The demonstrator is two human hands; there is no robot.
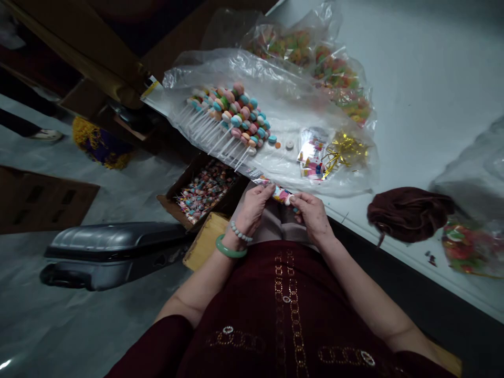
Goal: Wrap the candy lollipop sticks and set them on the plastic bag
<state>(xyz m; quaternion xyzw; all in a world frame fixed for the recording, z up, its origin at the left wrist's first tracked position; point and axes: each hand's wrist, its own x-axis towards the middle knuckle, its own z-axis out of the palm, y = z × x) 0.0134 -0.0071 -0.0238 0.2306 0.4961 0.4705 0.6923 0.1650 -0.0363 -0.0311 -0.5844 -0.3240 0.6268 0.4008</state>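
Two hands hang over the lap, the left hand (251, 209) and the right hand (311, 215), each grip clamped on one end of a pink-printed wrapped candy stick (282, 194), which sits between them just below the table (413, 105) edge. Up on a plastic sheet (285, 105) lies a heap of colored lollipops (236, 113), near gold twist ties (346, 149). A cardboard box (169, 202) of wrapped lollipops sits just beside the left hand.
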